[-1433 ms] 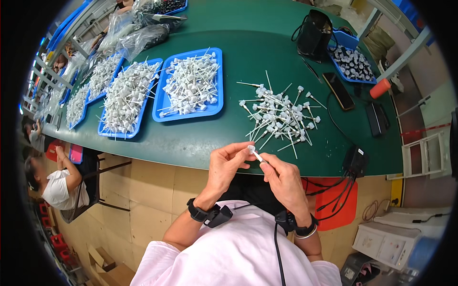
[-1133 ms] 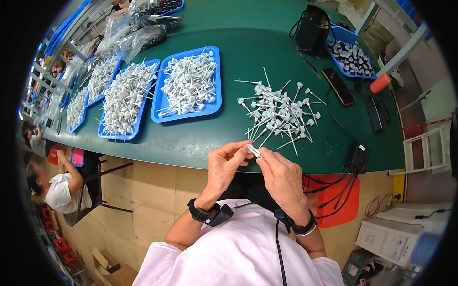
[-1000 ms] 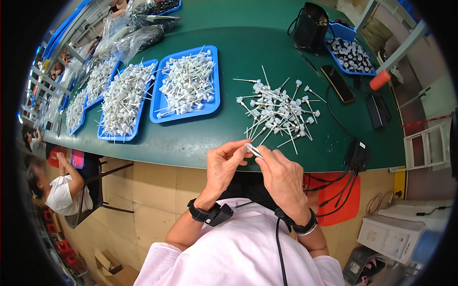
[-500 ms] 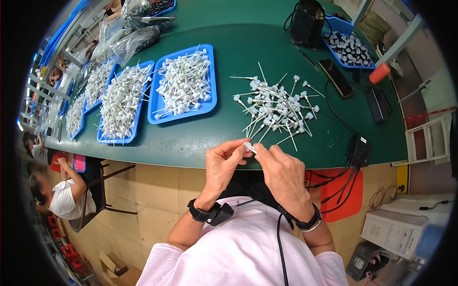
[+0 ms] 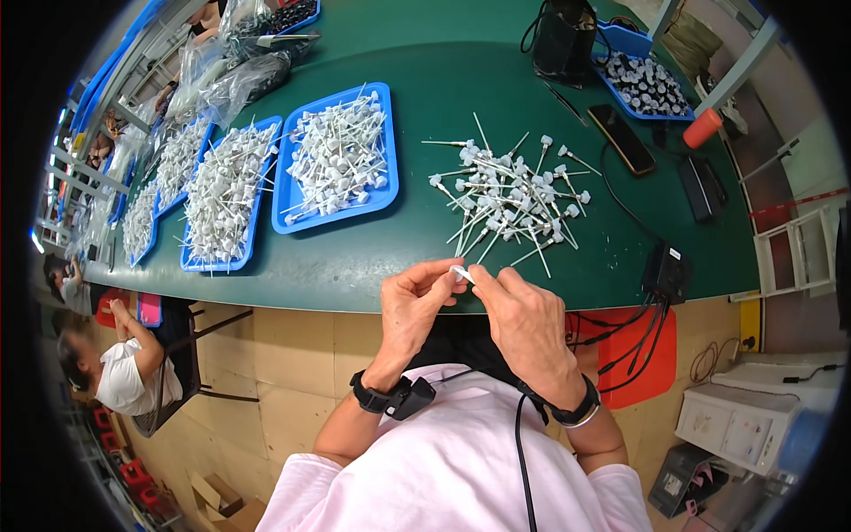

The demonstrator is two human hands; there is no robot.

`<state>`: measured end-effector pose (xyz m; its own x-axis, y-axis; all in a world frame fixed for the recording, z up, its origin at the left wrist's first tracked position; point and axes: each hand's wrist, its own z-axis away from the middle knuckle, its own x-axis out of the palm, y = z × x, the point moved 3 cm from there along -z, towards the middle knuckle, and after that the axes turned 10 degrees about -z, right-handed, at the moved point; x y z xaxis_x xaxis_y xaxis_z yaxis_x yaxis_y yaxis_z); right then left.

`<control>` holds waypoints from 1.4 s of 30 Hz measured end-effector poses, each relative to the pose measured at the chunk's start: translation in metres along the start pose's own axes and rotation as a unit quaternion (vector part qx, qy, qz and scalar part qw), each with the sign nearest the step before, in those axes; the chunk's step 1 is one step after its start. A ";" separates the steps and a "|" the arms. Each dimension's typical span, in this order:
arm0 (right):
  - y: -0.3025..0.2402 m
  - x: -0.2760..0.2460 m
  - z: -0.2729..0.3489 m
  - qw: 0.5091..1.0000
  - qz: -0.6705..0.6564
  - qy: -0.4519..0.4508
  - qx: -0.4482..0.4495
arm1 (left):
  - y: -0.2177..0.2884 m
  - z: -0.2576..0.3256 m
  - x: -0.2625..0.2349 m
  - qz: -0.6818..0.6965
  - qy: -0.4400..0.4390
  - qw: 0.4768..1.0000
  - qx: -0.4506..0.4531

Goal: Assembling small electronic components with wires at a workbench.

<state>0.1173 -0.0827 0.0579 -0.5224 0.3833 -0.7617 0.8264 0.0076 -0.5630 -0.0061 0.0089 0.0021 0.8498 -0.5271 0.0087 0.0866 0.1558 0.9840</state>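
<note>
Close to the near edge of the table, both my hands meet at one small white plastic piece. My left hand pinches it between thumb and fingers. From the other side, my right hand has its thumb and forefinger closed on the same piece, and its fingers partly cover it. Just beyond lies a loose pile of white spray pump heads with thin tubes, spread over the green table. To the left, a blue tray holds more of these.
More full blue trays stand further left, near clear plastic bags. On the right are a phone, a black cable box, a black bag and a tray of dark-and-clear parts. A person sits at left.
Both hands keep their pinch on the white piece, with barely any finger movement. The whole view has shifted slightly.
</note>
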 end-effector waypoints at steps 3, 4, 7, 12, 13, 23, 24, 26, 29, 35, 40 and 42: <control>-0.005 -0.001 0.000 0.999 0.035 -0.013 0.000 | 0.002 0.001 0.001 -0.012 0.011 1.000 0.008; -0.006 0.000 0.001 0.999 0.050 -0.019 -0.001 | 0.003 0.001 0.002 -0.017 0.015 1.000 0.012; -0.010 0.001 0.002 0.998 0.060 0.011 0.006 | 0.003 0.001 0.002 -0.035 0.026 0.999 0.026; -0.015 0.003 0.000 0.994 0.113 -0.007 0.001 | 0.000 0.002 0.003 -0.071 0.046 0.995 0.047; -0.016 0.003 0.000 0.992 0.126 -0.014 0.000 | 0.000 0.003 0.003 -0.085 0.052 0.994 0.049; -0.023 0.001 -0.010 0.971 0.205 -0.118 -0.026 | -0.002 0.006 0.005 -0.149 0.078 0.983 0.075; -0.022 0.001 -0.010 0.973 0.192 -0.122 -0.024 | -0.004 0.006 0.004 -0.154 0.079 0.982 0.075; -0.018 -0.001 -0.012 0.980 0.157 -0.115 -0.025 | -0.005 0.004 0.002 -0.120 0.065 0.989 0.059; -0.011 -0.013 -0.015 0.993 0.092 -0.072 -0.026 | -0.001 -0.001 0.000 -0.018 0.020 1.000 0.010; 0.005 -0.026 -0.006 0.999 0.031 -0.004 0.021 | 0.008 -0.003 -0.007 0.050 -0.049 0.996 -0.050; 0.008 -0.013 0.002 0.999 0.001 -0.010 0.032 | 0.006 -0.005 -0.011 0.067 -0.044 0.995 -0.052; 0.007 -0.012 0.001 0.999 -0.003 -0.014 0.038 | 0.006 -0.006 -0.012 0.075 -0.044 0.995 -0.053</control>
<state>0.1291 -0.0885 0.0626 -0.5336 0.3573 -0.7666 0.8055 -0.0616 -0.5894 -0.0130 0.0210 0.0071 0.8089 -0.5619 0.1732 0.0211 0.3222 0.9464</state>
